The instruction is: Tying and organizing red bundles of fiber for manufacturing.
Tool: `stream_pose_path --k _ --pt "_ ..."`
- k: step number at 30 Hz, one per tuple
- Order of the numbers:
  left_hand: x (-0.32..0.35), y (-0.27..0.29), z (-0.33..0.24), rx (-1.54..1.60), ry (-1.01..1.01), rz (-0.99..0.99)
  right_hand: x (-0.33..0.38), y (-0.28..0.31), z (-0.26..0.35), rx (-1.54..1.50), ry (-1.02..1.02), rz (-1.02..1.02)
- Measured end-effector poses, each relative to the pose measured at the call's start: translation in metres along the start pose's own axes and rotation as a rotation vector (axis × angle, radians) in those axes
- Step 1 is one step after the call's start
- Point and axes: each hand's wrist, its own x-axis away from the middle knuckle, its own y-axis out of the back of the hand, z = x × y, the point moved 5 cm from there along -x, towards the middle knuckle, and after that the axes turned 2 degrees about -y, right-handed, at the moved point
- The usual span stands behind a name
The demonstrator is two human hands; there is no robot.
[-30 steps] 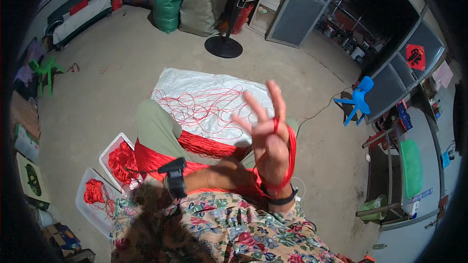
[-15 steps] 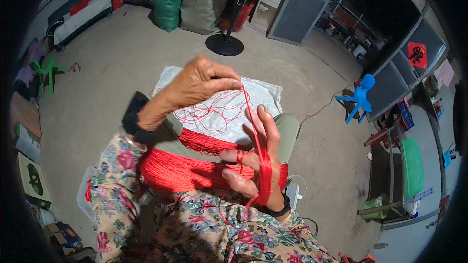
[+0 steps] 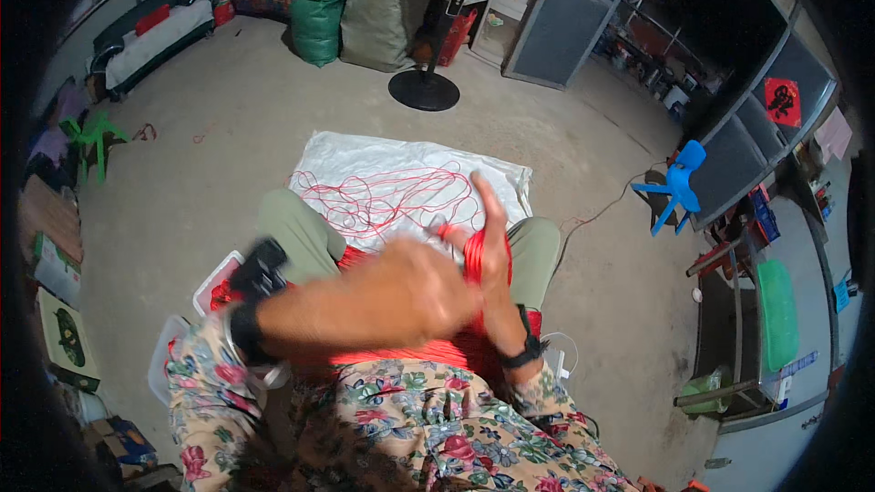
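Note:
My left hand (image 3: 415,290) is smeared by motion, its back toward me and its fingers curled closed on the red cord; the fingertips are hidden. It crosses in front of my right wrist. My right hand (image 3: 493,260) is raised with its fingers apart, and several turns of red cord (image 3: 474,257) wrap around its palm. A thick hank of red cord (image 3: 401,353) lies across my lap, partly covered by my left forearm. Loose red strands (image 3: 365,205) spread over a white sheet (image 3: 324,153) on the floor before my knees.
Plastic tubs (image 3: 208,296) stand by my left side, one with red material inside. Ahead are a pedestal fan (image 3: 424,91), a green sack (image 3: 317,27) and a pale sack (image 3: 375,27). A blue child's chair (image 3: 679,184) stands at right, near a trailing cable (image 3: 576,241).
My left hand has swung down and toward me from above the sheet, where it pinched a taut strand. My right hand stays raised, its fingers slightly shifted.

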Motion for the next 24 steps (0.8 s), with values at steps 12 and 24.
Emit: stream_pose_path --k 12,24 --pt "0.018 -0.102 0.132 0.941 0.487 -0.328 -0.013 0.055 0.054 -0.733 -0.284 0.111" --pt "0.044 -0.017 0.127 0.648 0.826 -0.537 -0.008 0.056 0.046 -0.920 -0.401 0.147"
